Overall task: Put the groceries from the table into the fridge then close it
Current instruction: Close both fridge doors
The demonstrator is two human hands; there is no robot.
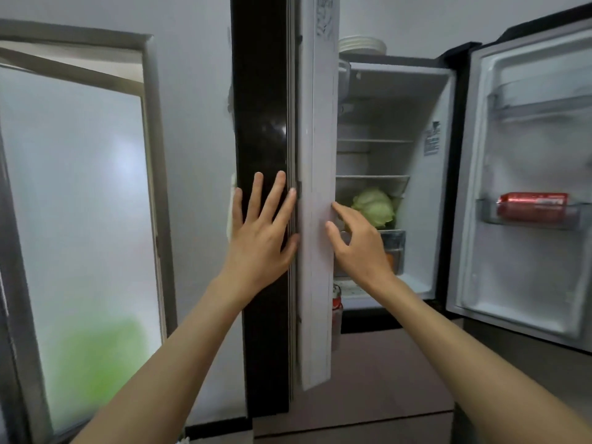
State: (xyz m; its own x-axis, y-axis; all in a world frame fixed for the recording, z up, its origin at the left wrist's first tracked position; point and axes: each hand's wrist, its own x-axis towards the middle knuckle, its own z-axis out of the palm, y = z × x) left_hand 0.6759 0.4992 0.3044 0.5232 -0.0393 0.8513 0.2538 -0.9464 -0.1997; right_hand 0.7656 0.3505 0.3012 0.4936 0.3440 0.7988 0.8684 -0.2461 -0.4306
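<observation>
The fridge's left door (315, 283) stands edge-on in front of me, its black outer face (262, 123) to the left. My left hand (261, 232) lies flat with fingers spread on that black face. My right hand (358, 241) touches the white inner edge of the same door with its fingertips, holding nothing. The right door (525, 283) hangs wide open with a red can (533, 205) lying in its shelf. Inside the fridge (426, 219) a green cabbage (374, 206) sits on a lower shelf. A red-capped bottle (336, 310) shows in the left door's lower bin.
A frosted-glass window or door with a grey frame (153, 187) fills the left side. White plates (362, 44) are stacked on top of the fridge. The fridge's lower drawer front (384, 379) lies below my arms.
</observation>
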